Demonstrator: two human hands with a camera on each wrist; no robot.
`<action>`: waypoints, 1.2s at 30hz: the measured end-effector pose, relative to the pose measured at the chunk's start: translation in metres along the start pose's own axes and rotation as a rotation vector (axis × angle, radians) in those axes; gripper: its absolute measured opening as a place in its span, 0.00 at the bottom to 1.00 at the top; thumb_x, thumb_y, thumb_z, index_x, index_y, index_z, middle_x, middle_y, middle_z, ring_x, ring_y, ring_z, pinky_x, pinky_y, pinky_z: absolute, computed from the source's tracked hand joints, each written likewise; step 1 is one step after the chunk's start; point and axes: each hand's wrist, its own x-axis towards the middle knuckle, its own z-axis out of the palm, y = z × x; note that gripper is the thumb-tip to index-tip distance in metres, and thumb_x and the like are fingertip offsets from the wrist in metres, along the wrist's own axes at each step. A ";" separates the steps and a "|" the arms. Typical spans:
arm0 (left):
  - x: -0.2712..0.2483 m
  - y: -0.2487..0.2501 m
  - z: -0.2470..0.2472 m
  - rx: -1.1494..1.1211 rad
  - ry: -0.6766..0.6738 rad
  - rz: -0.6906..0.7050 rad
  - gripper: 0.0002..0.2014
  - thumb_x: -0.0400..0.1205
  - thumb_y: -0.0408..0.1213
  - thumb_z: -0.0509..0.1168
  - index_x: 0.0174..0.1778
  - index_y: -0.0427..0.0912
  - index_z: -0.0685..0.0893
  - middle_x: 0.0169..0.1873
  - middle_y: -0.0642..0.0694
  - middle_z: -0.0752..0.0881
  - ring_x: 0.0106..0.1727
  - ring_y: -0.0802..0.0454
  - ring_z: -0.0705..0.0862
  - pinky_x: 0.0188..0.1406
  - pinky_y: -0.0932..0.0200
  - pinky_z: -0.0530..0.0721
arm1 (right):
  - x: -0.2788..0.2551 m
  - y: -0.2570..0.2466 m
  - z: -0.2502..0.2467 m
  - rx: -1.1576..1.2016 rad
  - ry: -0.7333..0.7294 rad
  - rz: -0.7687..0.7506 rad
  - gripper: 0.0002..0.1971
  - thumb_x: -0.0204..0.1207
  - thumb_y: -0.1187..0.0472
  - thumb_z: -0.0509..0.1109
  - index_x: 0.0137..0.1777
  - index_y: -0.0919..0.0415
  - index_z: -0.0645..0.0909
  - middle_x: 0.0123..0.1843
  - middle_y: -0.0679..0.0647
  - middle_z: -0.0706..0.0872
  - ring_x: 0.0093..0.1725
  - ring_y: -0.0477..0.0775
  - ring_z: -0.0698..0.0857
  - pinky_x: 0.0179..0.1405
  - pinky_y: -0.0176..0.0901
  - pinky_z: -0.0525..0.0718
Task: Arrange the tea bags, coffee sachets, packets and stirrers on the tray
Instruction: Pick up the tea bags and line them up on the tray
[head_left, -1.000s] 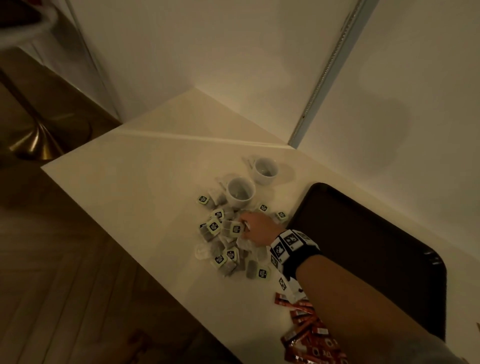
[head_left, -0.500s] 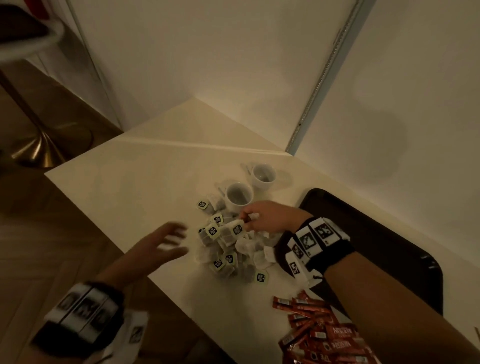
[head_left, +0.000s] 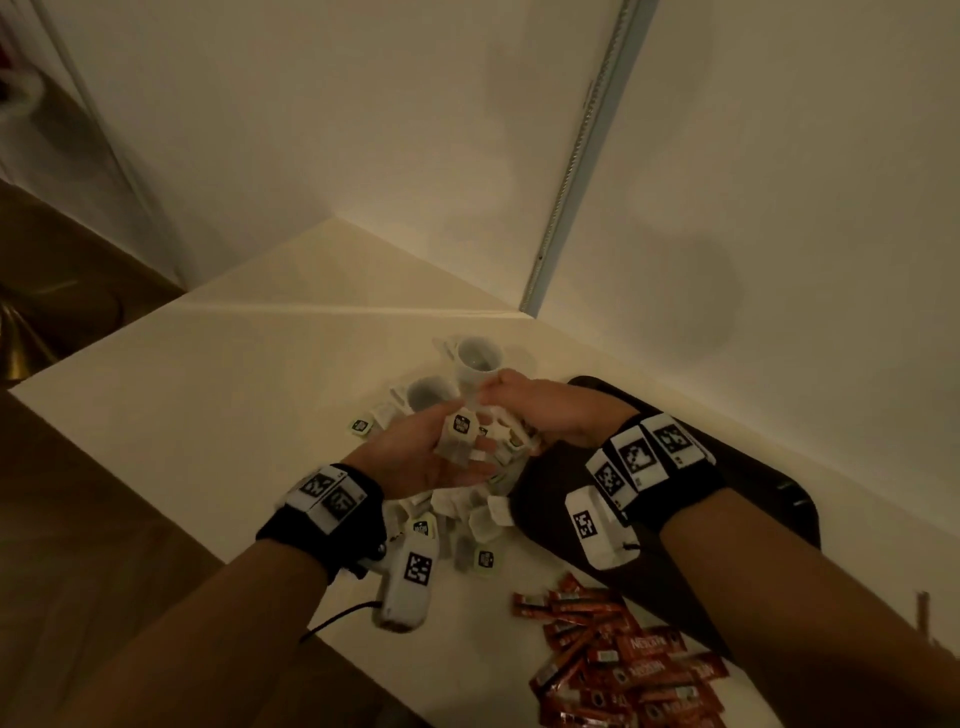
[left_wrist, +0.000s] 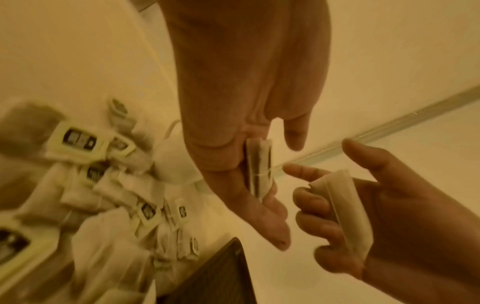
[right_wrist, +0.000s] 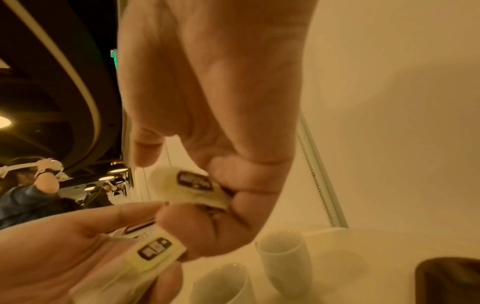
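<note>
Tray (head_left: 769, 499), dark and bare, lies at three o'clock of the tea-bag heap (head_left: 467, 530). Above the heap, right hand (head_left: 550, 410) pinches one tea bag (right_wrist: 187, 185); left hand (head_left: 415, 457), palm up, cradles another (head_left: 460, 436). Gathering is underway; next, carry them rightward onto the tray.

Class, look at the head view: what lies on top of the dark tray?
Only the right hand and its forearm cross above the tray; its visible surface carries no sachets. The part beneath the arm is hidden.

Café-like room: pendant lamps (right_wrist: 114, 170), cups (head_left: 477, 358).
</note>
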 end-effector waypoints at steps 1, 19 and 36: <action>0.003 -0.002 0.001 -0.032 -0.037 -0.019 0.29 0.84 0.60 0.52 0.68 0.41 0.80 0.59 0.35 0.85 0.56 0.39 0.86 0.55 0.49 0.86 | 0.002 0.002 0.000 -0.083 -0.017 -0.021 0.21 0.79 0.49 0.65 0.70 0.51 0.68 0.62 0.52 0.80 0.58 0.51 0.82 0.55 0.49 0.84; -0.013 -0.012 -0.025 -0.449 0.104 0.192 0.14 0.74 0.20 0.64 0.46 0.45 0.80 0.47 0.41 0.90 0.45 0.41 0.90 0.35 0.56 0.90 | 0.033 0.084 0.066 -0.844 0.098 0.043 0.24 0.71 0.46 0.72 0.64 0.52 0.72 0.61 0.54 0.80 0.59 0.58 0.81 0.50 0.47 0.77; 0.019 0.017 0.028 -0.011 0.183 0.326 0.09 0.76 0.35 0.71 0.50 0.41 0.83 0.25 0.52 0.71 0.25 0.58 0.68 0.24 0.66 0.68 | -0.034 0.034 -0.032 -0.203 0.499 -0.327 0.07 0.74 0.68 0.73 0.50 0.60 0.84 0.39 0.45 0.83 0.37 0.39 0.82 0.36 0.27 0.80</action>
